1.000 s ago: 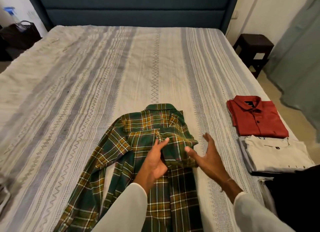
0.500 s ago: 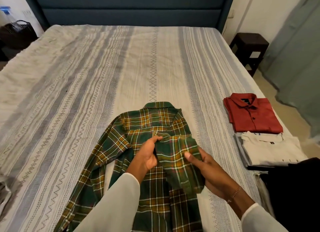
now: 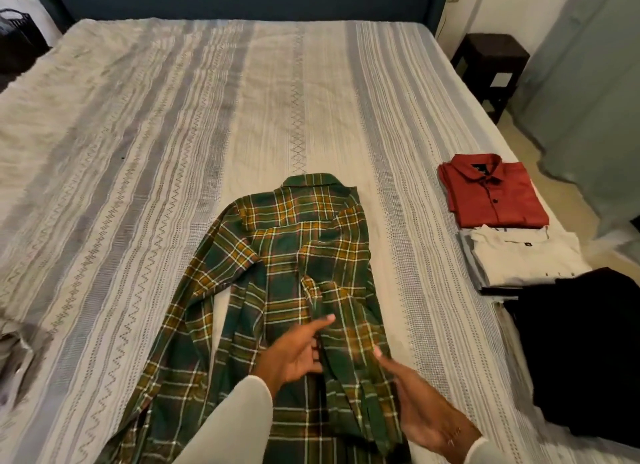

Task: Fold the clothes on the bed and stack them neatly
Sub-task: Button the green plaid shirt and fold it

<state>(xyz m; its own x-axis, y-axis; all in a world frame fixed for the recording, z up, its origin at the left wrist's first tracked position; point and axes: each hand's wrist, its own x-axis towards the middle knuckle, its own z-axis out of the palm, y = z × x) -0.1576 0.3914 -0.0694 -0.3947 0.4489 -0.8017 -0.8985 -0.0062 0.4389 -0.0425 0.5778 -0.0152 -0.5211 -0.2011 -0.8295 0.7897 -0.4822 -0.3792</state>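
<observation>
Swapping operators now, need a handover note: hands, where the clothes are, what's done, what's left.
Left hand: open, fingers on the green-and-yellow plaid shirt.
Right hand: open, at the folded-in right sleeve.
Shirt lies flat mid-bed, collar away, left sleeve spread out.
Done: folded red button shirt and folded white shirt, side by side at the bed's right edge; black garment nearer.
Left: finish plaid, stack.

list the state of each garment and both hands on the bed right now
plaid shirt: lying on the bed, right sleeve folded in, left sleeve spread out
red shirt: folded, flat
white shirt: folded, on a small stack
black garment: lying at the bed's edge, fold unclear
left hand: open, resting on the plaid shirt
right hand: open, flat along the folded sleeve
</observation>
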